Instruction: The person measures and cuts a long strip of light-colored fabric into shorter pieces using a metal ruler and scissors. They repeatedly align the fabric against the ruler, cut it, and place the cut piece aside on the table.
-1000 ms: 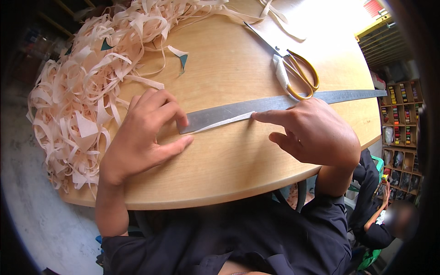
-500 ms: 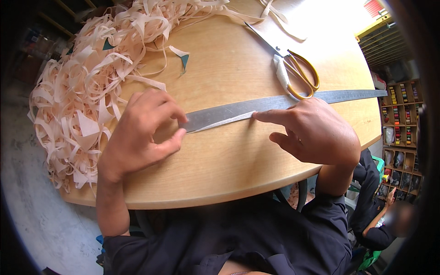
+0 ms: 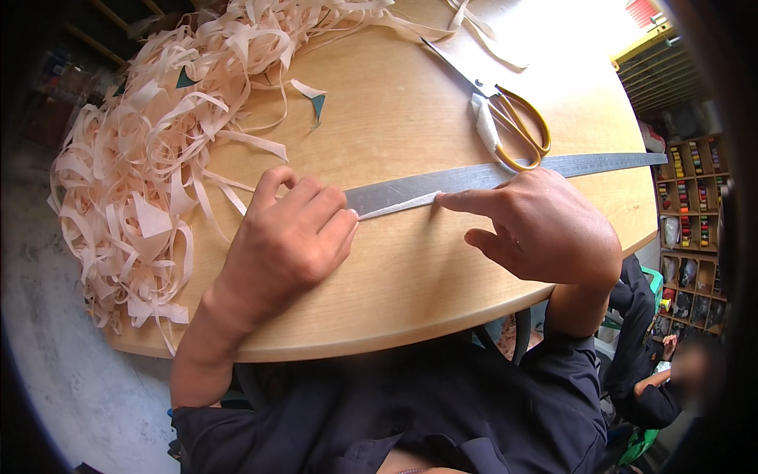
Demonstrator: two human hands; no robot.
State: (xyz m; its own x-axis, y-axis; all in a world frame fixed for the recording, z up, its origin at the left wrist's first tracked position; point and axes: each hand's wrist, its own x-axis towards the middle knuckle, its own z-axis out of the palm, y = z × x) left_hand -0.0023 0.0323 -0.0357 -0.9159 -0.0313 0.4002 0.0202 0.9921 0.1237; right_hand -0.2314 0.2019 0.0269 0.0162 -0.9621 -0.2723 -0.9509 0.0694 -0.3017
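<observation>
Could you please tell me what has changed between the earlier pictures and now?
The bare left hand has moved rightward, its curled fingers now covering the left end of the long grey metal ruler; whether they grip it is hidden. The right hand stays put, index fingertip at the ruler's near edge; the ruler and yellow-handled metal scissors lie as before.

Long steel ruler (image 3: 466,176) lying flat; thin whitish sliver (image 3: 420,200) along near edge.

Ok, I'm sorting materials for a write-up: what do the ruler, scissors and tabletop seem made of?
Ruler: probably steel, satin, from its grey sheen.
Scissors: dark, metal-looking blades; glossy golden handles, perhaps coated metal, one with whitish wrapping, perhaps tape.
Tabletop: pale, smooth, with wood grain; veneer, laminate or solid wood.
</observation>
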